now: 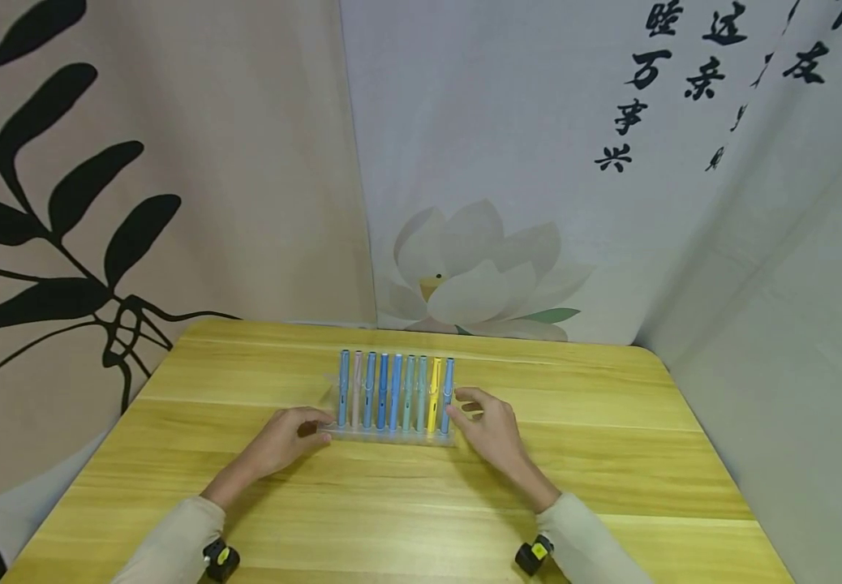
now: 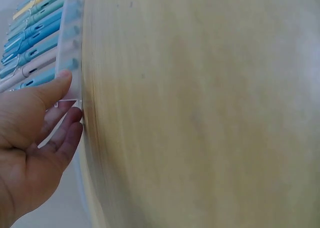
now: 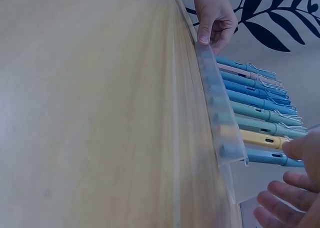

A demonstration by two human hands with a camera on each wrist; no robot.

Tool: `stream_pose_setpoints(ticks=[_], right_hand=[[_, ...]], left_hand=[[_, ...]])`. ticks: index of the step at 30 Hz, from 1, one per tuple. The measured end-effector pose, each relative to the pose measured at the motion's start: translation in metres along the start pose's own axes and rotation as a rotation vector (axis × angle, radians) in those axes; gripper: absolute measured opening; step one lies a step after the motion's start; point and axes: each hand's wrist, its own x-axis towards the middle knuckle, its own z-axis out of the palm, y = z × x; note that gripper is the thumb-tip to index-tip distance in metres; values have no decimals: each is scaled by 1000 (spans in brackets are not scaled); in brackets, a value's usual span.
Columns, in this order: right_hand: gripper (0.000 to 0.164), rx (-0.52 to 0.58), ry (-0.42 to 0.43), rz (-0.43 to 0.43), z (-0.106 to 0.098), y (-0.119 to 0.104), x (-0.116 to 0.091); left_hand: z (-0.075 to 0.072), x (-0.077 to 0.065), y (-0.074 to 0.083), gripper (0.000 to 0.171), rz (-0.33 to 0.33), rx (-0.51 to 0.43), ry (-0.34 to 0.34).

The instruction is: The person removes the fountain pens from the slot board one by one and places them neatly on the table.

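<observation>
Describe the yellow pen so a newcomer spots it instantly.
On the table, find the clear rack between the left hand and right hand. The yellow pen is second from the right end, between a green pen and the end blue pen; no other pen there is yellow.

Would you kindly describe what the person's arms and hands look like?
The left sleeve and right sleeve are long and pale cream. Near each cuff sits a small, boxy black device with a yellow patch: left device, right device. The left hand and right hand wear no gloves.
</observation>
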Motion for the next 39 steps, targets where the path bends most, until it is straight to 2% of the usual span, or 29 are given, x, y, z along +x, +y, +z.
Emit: stream_pose_setpoints(ticks=[6, 14, 21, 39], right_hand=[[30, 33, 3, 1, 5, 1, 4], [27, 7, 24, 18, 10, 0, 6], [25, 13, 30, 31, 11, 0, 7], [28, 72, 87, -1, -1, -14, 8]], left_hand=[[1, 0, -3, 26, 6, -4, 2], [2, 0, -4, 25, 26, -5, 9], [1, 0, -3, 25, 3, -20, 2], [0, 0, 0, 23, -9, -37, 6]])
